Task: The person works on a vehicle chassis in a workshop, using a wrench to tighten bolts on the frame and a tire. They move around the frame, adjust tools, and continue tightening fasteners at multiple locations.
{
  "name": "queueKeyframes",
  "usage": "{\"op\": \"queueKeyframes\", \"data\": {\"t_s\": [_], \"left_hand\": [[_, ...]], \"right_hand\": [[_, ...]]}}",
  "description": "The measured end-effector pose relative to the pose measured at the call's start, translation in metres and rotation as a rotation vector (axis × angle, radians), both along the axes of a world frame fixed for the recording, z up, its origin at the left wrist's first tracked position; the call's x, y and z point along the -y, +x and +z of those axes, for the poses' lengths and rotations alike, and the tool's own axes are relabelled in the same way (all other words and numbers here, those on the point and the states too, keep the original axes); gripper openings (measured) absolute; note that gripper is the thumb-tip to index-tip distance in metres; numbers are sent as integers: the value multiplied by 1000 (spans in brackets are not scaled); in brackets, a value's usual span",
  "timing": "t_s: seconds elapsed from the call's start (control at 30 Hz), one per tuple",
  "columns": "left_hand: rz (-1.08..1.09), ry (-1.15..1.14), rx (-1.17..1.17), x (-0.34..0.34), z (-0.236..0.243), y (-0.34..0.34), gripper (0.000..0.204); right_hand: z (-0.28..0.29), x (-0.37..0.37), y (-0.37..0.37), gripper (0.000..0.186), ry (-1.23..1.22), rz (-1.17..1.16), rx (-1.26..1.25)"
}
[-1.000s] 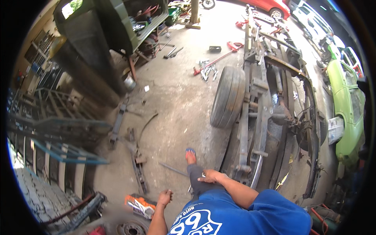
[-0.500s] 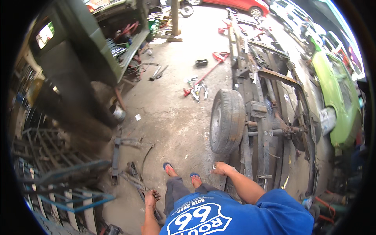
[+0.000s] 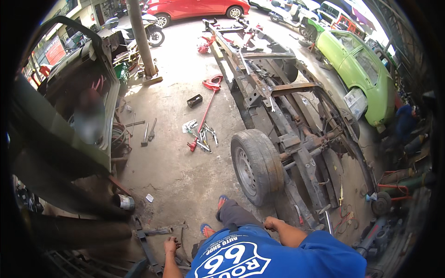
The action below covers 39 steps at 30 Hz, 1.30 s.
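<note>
Walking over the concrete floor, I have both arms low at my sides. My left hand hangs beside my leg, its fingers loosely bent and apart with nothing seen in them; it is closest to a dark metal bar on the floor. My right hand is closed near my hip, just behind a wheel with a worn tyre. Whatever the right fingers hold, if anything, is hidden. That wheel is mounted on a rusty vehicle chassis frame stretching ahead on the right.
Ahead lie hand tools, a red floor jack with a long handle, a black tray and a hammer. A wooden post stands beyond. A dark vehicle cab fills the left; a green car body stands right.
I have stepped forward and the view has tilted up, showing more of the yard ahead. My right hand has drawn back towards my hip, past the wheel; the left still hangs low.
</note>
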State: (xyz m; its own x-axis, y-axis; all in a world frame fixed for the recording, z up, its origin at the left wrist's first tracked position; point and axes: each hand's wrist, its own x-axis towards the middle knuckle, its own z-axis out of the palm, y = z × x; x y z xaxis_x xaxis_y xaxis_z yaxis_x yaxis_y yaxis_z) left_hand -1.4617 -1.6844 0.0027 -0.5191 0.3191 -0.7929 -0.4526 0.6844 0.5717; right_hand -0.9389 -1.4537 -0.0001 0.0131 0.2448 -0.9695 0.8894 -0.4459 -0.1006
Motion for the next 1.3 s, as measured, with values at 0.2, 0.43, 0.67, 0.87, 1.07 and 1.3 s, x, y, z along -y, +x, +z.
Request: {"op": "queueKeyframes", "data": {"t_s": [0.2,0.43,0.67,0.87,1.07,1.3], "left_hand": [[142,163,301,-159,40,-69,22],[15,636,565,-426,147,-59,38],[-312,821,794,-641,182,-50,52],[-543,629,669,-757,158,-41,48],[-582,492,679,-867,135,-51,37],[-591,260,415,-1017,142,-39,29]], "right_hand": [[-40,-70,-55,20,281,42,-153],[45,-242,-116,37,208,-233,-144],[45,-371,-141,53,300,-452,-177],[59,-427,-151,58,266,-417,-71],[51,-473,-169,64,406,-588,-84],[32,-627,-147,69,544,-675,-65]]}}
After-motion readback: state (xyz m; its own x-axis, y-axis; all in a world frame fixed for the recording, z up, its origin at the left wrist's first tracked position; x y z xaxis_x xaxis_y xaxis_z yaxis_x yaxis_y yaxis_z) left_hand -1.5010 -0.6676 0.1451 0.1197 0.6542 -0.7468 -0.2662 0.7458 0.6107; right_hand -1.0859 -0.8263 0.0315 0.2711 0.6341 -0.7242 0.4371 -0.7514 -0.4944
